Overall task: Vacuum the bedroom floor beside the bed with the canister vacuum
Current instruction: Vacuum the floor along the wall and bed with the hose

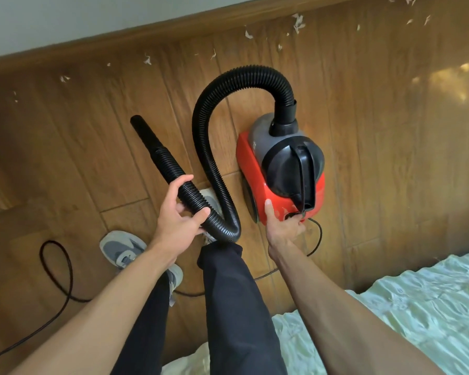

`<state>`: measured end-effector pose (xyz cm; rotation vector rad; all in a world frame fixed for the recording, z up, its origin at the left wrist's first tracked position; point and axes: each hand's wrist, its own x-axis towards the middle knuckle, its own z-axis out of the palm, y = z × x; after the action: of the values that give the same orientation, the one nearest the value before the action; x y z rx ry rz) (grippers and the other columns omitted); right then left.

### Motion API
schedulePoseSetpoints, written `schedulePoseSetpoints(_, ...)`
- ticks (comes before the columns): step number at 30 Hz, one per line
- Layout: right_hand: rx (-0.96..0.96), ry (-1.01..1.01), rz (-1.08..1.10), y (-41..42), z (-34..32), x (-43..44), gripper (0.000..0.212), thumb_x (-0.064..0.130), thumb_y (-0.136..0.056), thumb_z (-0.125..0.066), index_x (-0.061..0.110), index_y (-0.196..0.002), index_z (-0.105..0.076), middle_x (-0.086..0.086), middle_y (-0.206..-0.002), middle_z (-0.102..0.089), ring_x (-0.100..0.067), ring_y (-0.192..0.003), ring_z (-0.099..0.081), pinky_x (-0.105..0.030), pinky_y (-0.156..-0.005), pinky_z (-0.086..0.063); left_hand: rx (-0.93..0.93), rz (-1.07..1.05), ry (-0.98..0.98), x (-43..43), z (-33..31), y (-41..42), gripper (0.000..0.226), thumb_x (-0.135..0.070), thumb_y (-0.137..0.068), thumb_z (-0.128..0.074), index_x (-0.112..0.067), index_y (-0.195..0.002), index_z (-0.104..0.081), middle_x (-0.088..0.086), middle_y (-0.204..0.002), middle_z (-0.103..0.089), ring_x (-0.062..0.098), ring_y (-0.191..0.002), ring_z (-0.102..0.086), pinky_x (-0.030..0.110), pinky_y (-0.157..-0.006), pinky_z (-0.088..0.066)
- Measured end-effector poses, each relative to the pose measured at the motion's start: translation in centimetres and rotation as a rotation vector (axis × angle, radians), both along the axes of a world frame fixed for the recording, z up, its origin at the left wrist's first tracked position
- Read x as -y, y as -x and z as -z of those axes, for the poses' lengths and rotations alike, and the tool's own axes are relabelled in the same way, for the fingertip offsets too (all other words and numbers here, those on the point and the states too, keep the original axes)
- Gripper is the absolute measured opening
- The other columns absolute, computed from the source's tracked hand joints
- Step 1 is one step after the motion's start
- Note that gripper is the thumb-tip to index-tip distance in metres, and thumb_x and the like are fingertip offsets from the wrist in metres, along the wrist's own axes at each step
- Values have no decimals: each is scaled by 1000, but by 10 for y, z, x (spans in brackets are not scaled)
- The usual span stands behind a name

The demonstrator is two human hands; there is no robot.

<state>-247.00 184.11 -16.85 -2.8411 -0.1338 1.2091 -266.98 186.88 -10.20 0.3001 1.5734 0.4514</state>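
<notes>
A red and black canister vacuum (282, 169) stands on the wooden floor (390, 147) beside the bed (406, 309). Its black ribbed hose (209, 125) arcs up from the top and loops down to my left hand (178, 215), which grips the hose just behind the tapered nozzle (146, 133). The nozzle points up and left, above the floor. My right hand (283, 223) holds the near end of the red body, thumb lying on the red shell and fingers curled at the black switch area by the handle base.
White scraps (298, 23) are scattered over the floor near the skirting board (146, 36). The black power cord (57, 269) loops on the floor at the left and runs behind my legs. My grey shoes (125, 253) stand between cord and vacuum.
</notes>
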Motion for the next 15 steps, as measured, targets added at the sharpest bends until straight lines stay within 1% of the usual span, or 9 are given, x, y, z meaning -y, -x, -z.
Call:
schedulePoseSetpoints(2,-24,52,-69,5,-11,-1,90,52,-79,-77,4,-144,-37,-15,-138,-38,-36,-125,-47,-46,-107,-42,3,9,-10,0,-6,8,69,7,-90,-64,-47,-131,-48,13,-120,-60,19,-90,-75,27,-67,-61)
schedulePoseSetpoints(3,-54,52,-141,9,-17,-5,83,47,-79,-78,4,-140,-40,-14,-136,-42,-35,-122,-50,-46,-106,-44,8,5,-17,0,-10,12,70,7,-90,-64,-47,-131,-48,13,-120,-59,19,-90,-75,26,-67,-61)
schedulePoseSetpoints(5,-162,4,-328,22,-30,-20,74,41,-82,-77,10,-139,-40,-11,-133,-49,-30,-121,-53,-43,-104,-46,23,-14,-30,-1,-16,19,70,8,-90,-63,-46,-133,-47,13,-118,-60,17,-89,-75,25,-66,-61)
schedulePoseSetpoints(7,-316,-84,-468,43,-42,-47,72,38,-85,-75,16,-143,-38,-9,-131,-52,-24,-121,-53,-40,-104,-46,35,-38,-35,-1,-20,26,71,8,-90,-63,-46,-133,-47,13,-117,-60,17,-90,-75,29,-70,-62)
schedulePoseSetpoints(10,-521,-229,-677,82,-57,-93,74,40,-86,-72,28,-148,-32,-5,-141,-50,-20,-127,-50,-41,-108,-43,44,-43,-41,1,-25,39,73,6,-89,-66,-51,-130,-47,9,-116,-61,21,-97,-73,44,-86,-60)
schedulePoseSetpoints(11,-581,-255,-746,97,-62,-109,73,40,-88,-70,31,-149,-31,-4,-143,-49,-19,-127,-50,-40,-108,-43,44,-37,-52,1,-27,43,73,6,-89,-66,-51,-129,-47,6,-116,-61,22,-101,-72,45,-90,-59)
schedulePoseSetpoints(12,-641,-263,-808,112,-66,-123,72,40,-90,-68,33,-150,-29,-5,-143,-48,-18,-125,-51,-38,-106,-44,47,-34,-68,2,-28,47,72,7,-89,-65,-50,-129,-47,5,-118,-60,21,-103,-71,43,-90,-59)
schedulePoseSetpoints(13,-700,-252,-861,128,-71,-136,71,40,-92,-66,36,-151,-27,-5,-142,-48,-18,-123,-51,-37,-104,-45,51,-33,-86,3,-30,52,71,7,-90,-65,-49,-130,-47,4,-120,-60,21,-104,-70,37,-89,-60)
schedulePoseSetpoints(15,-788,-212,-964,159,-78,-156,70,39,-93,-65,38,-151,-25,-4,-142,-46,-17,-124,-49,-39,-103,-46,53,-37,-121,5,-33,63,70,7,-90,-64,-46,-132,-45,4,-121,-60,19,-102,-70,22,-81,-59)
